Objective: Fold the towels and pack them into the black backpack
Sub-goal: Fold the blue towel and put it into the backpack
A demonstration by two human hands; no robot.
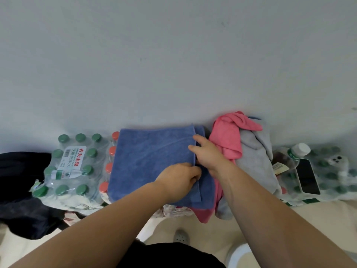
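The folded towel (150, 161) lies on bottles (109, 168) against the wall (173, 55) — a bottle pack (71, 171) to its left, the backpack (19, 190) further left, a towel heap (249, 157) just right, a phone (307, 178) beyond that.

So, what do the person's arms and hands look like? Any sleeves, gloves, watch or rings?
The left hand and the right hand wear no gloves, and no ring shows on the visible fingers. Neither forearm has a sleeve as far as the frame edge, and neither wrist carries a watch or bracelet. The only clothing seen is a black garment at the bottom edge.
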